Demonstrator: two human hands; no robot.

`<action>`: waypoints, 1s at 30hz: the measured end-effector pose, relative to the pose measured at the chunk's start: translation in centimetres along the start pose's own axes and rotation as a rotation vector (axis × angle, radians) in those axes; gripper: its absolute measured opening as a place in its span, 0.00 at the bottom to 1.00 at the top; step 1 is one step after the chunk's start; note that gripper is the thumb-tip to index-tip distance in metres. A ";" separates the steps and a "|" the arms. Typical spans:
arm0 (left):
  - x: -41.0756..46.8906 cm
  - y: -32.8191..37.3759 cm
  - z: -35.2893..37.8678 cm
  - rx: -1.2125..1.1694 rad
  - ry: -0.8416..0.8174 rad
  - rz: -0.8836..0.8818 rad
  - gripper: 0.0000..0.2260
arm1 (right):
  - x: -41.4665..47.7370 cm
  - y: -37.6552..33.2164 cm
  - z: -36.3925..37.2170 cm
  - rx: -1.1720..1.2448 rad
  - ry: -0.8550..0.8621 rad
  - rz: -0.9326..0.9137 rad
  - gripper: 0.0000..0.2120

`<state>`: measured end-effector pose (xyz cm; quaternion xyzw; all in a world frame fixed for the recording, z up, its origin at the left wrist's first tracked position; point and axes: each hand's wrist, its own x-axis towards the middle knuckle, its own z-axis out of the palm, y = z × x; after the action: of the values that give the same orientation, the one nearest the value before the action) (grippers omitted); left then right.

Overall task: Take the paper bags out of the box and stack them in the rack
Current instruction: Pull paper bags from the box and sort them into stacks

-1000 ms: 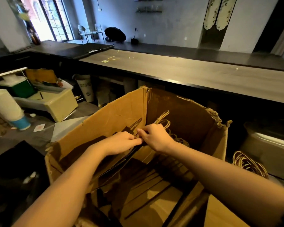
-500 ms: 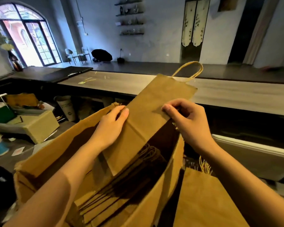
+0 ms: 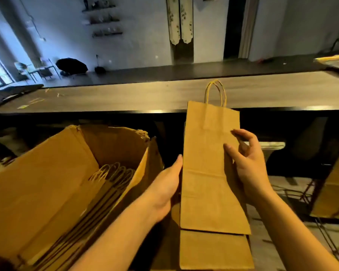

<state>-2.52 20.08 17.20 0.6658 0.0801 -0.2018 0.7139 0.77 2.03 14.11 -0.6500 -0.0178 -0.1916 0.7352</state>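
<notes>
Currently paper bag upright between hands: right hand pinches right edge; left hand touches left edge, fingers hidden, grip unclear.

Flat brown paper bag upright, handles up, right of open cardboard box.

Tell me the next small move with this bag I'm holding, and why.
Probably lower the paper bag flat onto the bag beneath it: it is clear of the box, held upright by the right hand, with the left hand at its edge.
</notes>
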 end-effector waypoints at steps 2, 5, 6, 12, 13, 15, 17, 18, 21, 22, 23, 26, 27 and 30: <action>0.1 -2.3 2.2 -0.041 -0.003 -0.052 0.20 | -0.9 1.3 -2.2 -0.059 0.038 0.031 0.17; 0.4 -6.0 4.7 -0.161 -0.048 -0.170 0.19 | -2.6 3.1 -5.6 -0.130 0.068 0.058 0.20; 0.5 -7.2 5.4 -0.202 -0.066 -0.210 0.18 | -3.1 3.4 -6.6 -0.130 0.080 0.086 0.21; 0.3 -12.1 8.9 -0.224 0.068 -0.407 0.25 | -5.0 5.1 -11.6 -0.192 0.106 0.236 0.30; 0.4 -12.9 9.3 -0.225 0.092 -0.436 0.27 | -5.2 5.5 -12.2 -0.201 0.105 0.256 0.30; 0.6 -13.8 9.9 -0.230 0.133 -0.466 0.27 | -5.6 6.3 -13.3 -0.197 0.117 0.276 0.28; 0.9 -14.4 10.5 -0.220 0.170 -0.484 0.24 | -5.8 6.6 -14.2 -0.177 0.140 0.304 0.24; 1.0 -14.7 10.9 -0.213 0.190 -0.500 0.22 | -5.8 6.5 -14.6 -0.168 0.140 0.318 0.23; 1.3 -15.6 11.9 -0.192 0.189 -0.508 0.20 | -5.8 6.4 -15.7 -0.156 0.100 0.356 0.20; 1.4 -15.7 12.2 -0.190 0.173 -0.508 0.20 | -5.9 6.4 -16.0 -0.153 0.094 0.363 0.19; 1.8 -15.8 12.7 -0.190 0.148 -0.504 0.21 | -5.9 6.4 -16.6 -0.147 0.102 0.368 0.19; 2.3 -15.7 13.0 -0.270 0.050 -0.478 0.25 | -6.2 6.3 -17.3 -0.142 0.080 0.384 0.17; 2.6 -15.5 13.1 -0.271 0.000 -0.459 0.28 | -6.3 6.2 -17.6 -0.140 0.081 0.387 0.17; 3.3 -15.4 13.2 -0.125 -0.085 -0.397 0.28 | -6.5 6.4 -18.4 -0.134 0.099 0.396 0.17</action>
<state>-7.69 6.03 3.12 0.5821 0.1918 -0.3611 0.7028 -7.38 -13.48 3.46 -0.6782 0.1590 -0.0759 0.7135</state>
